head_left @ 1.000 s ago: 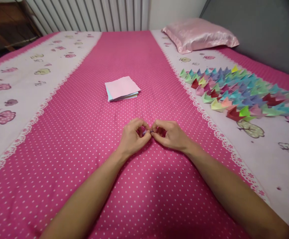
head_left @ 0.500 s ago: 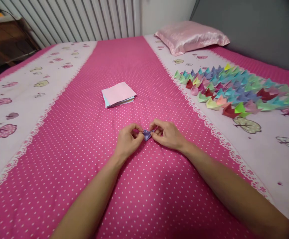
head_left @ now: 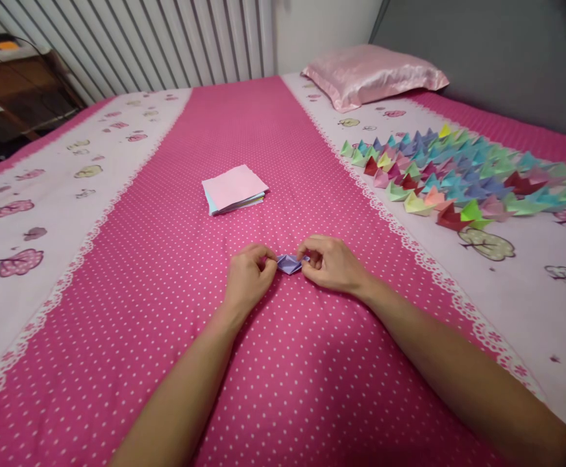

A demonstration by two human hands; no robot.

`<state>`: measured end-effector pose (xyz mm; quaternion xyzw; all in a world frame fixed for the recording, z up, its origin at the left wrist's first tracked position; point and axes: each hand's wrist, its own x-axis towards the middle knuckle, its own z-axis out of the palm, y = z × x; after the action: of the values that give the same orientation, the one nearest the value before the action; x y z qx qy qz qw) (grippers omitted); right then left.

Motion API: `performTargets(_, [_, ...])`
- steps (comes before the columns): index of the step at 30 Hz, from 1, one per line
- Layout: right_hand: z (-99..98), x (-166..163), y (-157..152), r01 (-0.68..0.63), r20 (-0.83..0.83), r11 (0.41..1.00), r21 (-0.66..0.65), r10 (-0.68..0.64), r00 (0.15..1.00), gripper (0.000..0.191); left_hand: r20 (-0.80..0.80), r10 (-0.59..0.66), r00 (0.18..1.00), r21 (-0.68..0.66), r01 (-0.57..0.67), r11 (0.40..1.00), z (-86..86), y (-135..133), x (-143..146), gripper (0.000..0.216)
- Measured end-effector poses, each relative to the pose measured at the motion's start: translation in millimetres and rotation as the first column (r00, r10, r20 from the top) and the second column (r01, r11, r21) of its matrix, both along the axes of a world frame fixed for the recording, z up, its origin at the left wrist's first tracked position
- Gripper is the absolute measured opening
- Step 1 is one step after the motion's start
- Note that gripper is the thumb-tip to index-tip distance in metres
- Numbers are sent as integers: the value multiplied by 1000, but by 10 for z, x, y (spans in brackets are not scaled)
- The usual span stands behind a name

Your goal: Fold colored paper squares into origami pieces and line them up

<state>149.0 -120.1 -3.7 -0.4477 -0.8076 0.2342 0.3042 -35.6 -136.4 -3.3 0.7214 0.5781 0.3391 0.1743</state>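
A small purple folded paper boat [head_left: 289,264] is held just above or on the pink dotted bedspread [head_left: 273,363]; I cannot tell which. My left hand [head_left: 251,272] pinches its left end between thumb and fingers. At the opposite end, my right hand [head_left: 329,263] is closed in a pinch on the tip. The middle of the boat shows between the hands, wide and low, while both tips are partly covered by fingers.
Beyond my hands lies a stack of coloured paper sheets [head_left: 235,188], pink on top. Many folded paper boats [head_left: 458,172] stand in rows at the right. A pink satin pillow [head_left: 373,74] rests at the back, near a white radiator [head_left: 166,42].
My hands have drawn slightly apart, and the purple paper boat between them is now stretched wider and flatter. The camera view has shifted a little.
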Motion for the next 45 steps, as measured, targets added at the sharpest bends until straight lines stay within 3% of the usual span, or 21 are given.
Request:
performTargets(5, [3, -11, -10, 54, -31, 994, -93, -57, 998, 20, -97, -68, 993, -33, 65, 997, 27, -21, 5, 25])
performTargets(8, [7, -17, -20, 44, -10, 999, -23, -44, 999, 10, -145, -103, 984, -75, 93, 993, 25, -41, 23, 24])
performTargets(10, [10, -20, -32, 26, 27, 999, 35, -27, 999, 5, -172, -117, 978, -87, 103, 991, 20, -54, 35, 24])
performTargets(14, [17, -25, -75, -12, 140, 996, 93, -1, 990, 15, -213, -151, 965, -102, 132, 986, 18, -74, 52, 25])
performTargets(22, [13, -20, -126, -111, 341, 993, 31, 94, 935, 25, -281, -170, 944, -106, 145, 984, -2, -84, 71, 22])
performTargets(28, [-24, -24, -76, -108, 269, 994, 14, 100, 958, 24, -314, -40, 948, -54, 24, 998, -33, -117, 166, 22])
performTargets(33, [-50, -80, -45, 28, 157, 1000, 10, -29, 987, 19, -333, 114, 936, -35, -133, 990, -23, -147, 271, 19])
performTargets(36, [-41, -105, -41, 99, 102, 995, 8, -99, 990, 12, -314, 133, 940, -36, -152, 988, -13, -151, 292, 18])
performTargets(45, [-73, -104, -27, -29, 24, 998, 53, 28, 999, 13, -302, 115, 946, -39, -133, 990, -15, -159, 277, 19])
